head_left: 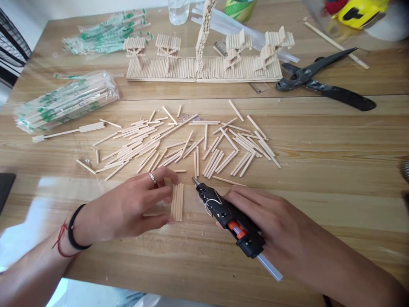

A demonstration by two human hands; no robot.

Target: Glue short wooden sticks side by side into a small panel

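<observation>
My left hand rests at the tabletop with fingers curled, the index finger at the upper end of a small row of wooden sticks and the thumb at its lower end. Several short sticks lie side by side in that row. In my right hand is a black hot glue gun, its metal nozzle pointing up and left, just right of the row's top. A clear glue stick sticks out of the gun's back. Loose cut sticks are scattered just beyond both hands.
Behind stands a stick-built model with a tall column and small raised platforms. Black cutting pliers lie at the right. Plastic-wrapped stick bundles are at the left. A cup and yellow tape measure sit at the back.
</observation>
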